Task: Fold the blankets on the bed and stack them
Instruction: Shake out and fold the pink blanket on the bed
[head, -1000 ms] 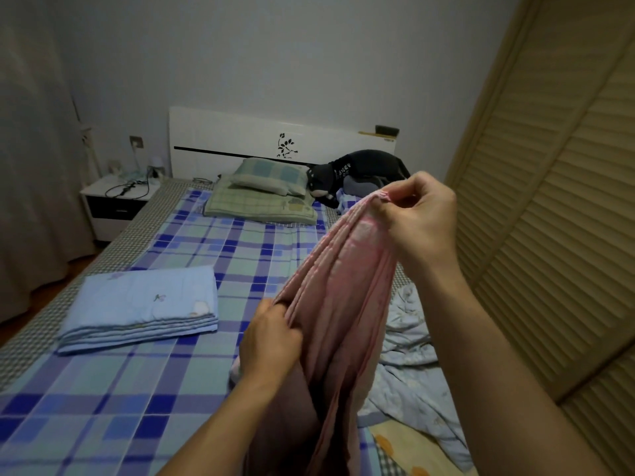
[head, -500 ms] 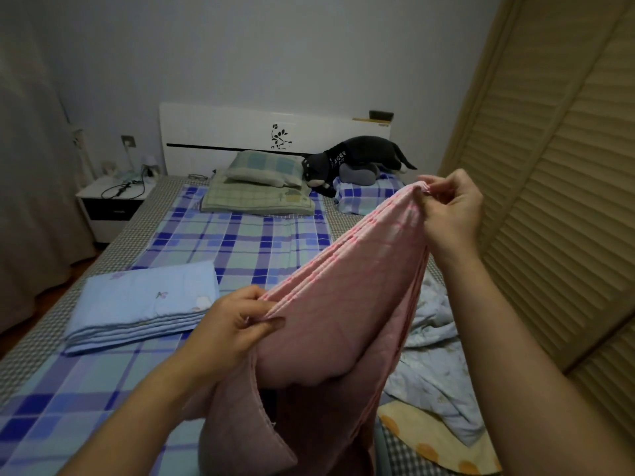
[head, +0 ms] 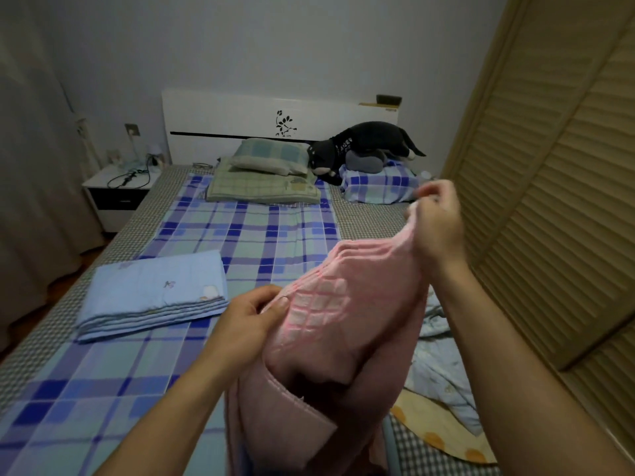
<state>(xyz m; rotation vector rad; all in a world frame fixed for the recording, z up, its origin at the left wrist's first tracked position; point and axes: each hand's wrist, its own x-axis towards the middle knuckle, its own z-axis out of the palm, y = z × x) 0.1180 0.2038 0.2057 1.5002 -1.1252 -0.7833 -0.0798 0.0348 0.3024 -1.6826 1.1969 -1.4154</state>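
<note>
In the head view, a pink quilt [head: 347,324] is held up over the near right part of the bed [head: 113,400]. Its top edge is stretched on a slant between the two hands. The lower end of that edge is pinched by the left hand [head: 249,322], thumb on the near face and fingers curled behind. The upper end is gripped by the right hand [head: 438,221] with its fingers curled over the bunched corner. The rest of the quilt hangs down in doubled layers towards the bottom of the frame.

A folded blue blanket [head: 154,297] is laid flat on the left side of the bed, well apart from the quilt — its stacked edges face the camera. A crumpled pale blanket [head: 443,369] is seen on the right side, just behind the quilt and the right forearm.

At the head of the bed a green pillow [head: 268,158] is stacked on a second one, and beside them a dark plush toy [head: 360,146] rests partly on a checked pillow [head: 378,187]. A nightstand [head: 115,190] stands to the left, louvred doors [head: 556,187] to the right.
</note>
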